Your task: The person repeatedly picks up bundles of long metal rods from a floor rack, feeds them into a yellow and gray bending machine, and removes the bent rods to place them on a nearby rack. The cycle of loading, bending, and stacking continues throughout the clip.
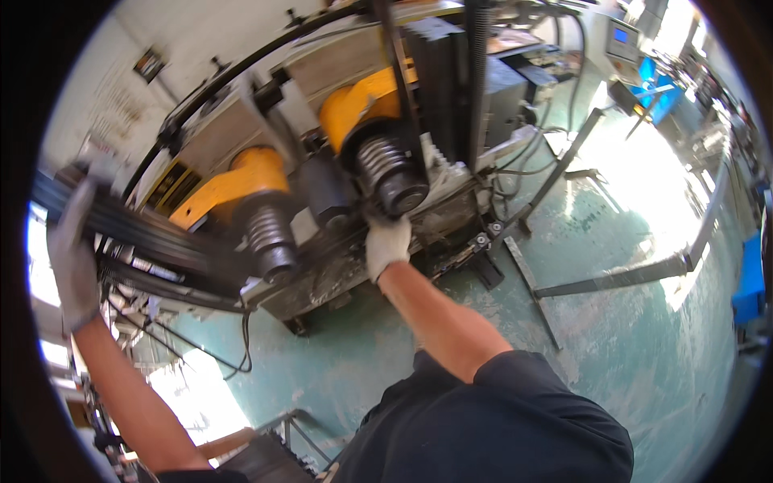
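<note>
At the far left, my left hand (76,262), in a pale work glove, is closed at the outer end of a stack of long dark metal bars (149,233). The bars and fingertips are smeared by motion, and the bars' inner end reaches toward the left spindle (270,237). My right hand (388,248), gloved too, reaches in just below the right spindle (386,169). Its fingers are hidden against the machine's dark front edge, so I cannot tell whether they grip anything. Both spindles have ribbed, spring-like metal sleeves under yellow housings (254,169).
A dark cylinder (326,189) stands between the spindles. Black hose (266,52) arches over the machine. On the right, a metal floor frame (616,282) stands on the green floor (515,322), with loose cables nearby. A control box with a screen (622,42) is at the upper right.
</note>
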